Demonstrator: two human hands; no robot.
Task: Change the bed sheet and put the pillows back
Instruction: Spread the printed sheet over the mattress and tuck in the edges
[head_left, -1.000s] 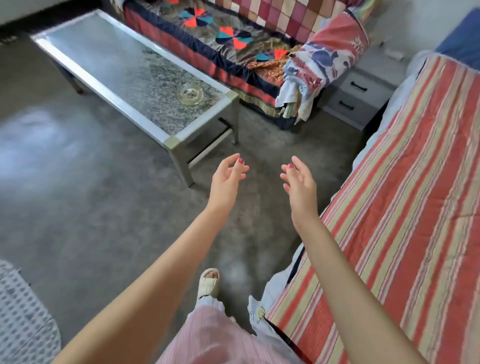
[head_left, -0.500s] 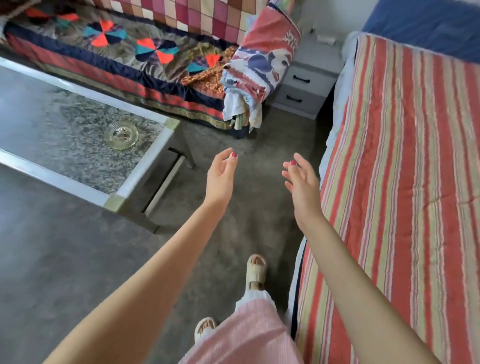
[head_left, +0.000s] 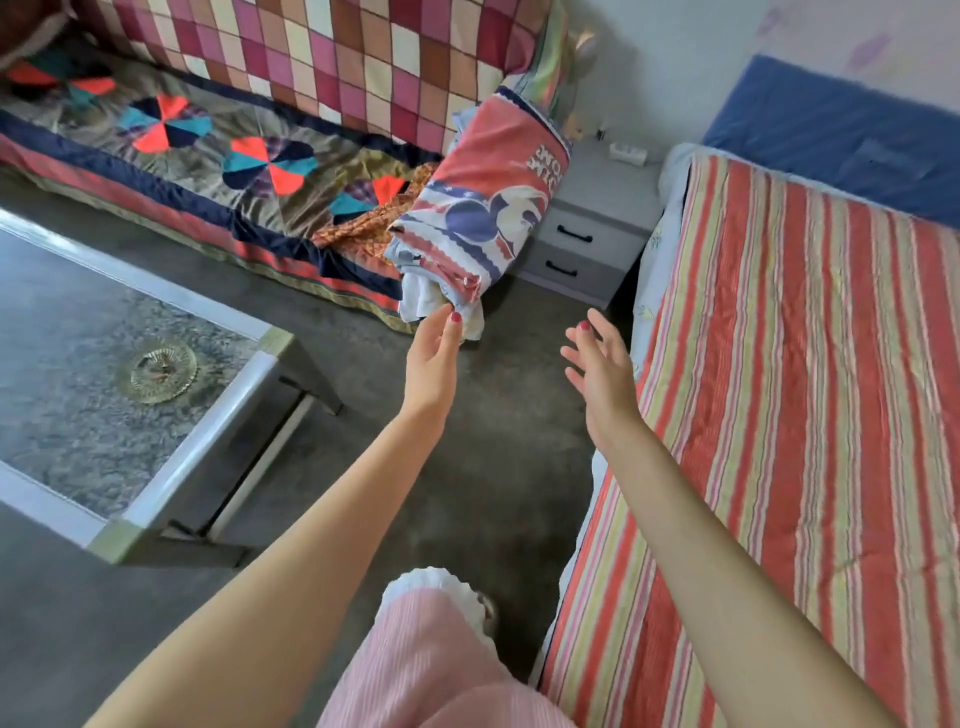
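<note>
With both the left hand and right hand held empty, fingers relaxed, the folded printed sheet on the sofa is being reached for, and a two-handed grasp seems called for next.

Soft daylight fills the room, brightest toward two o'clock, where the white wall washes out. The glass table at nine o'clock carries pale glare. Shadows stay faint on the floor. Edges bow outward, and everything looks slightly motion-blurred.
</note>
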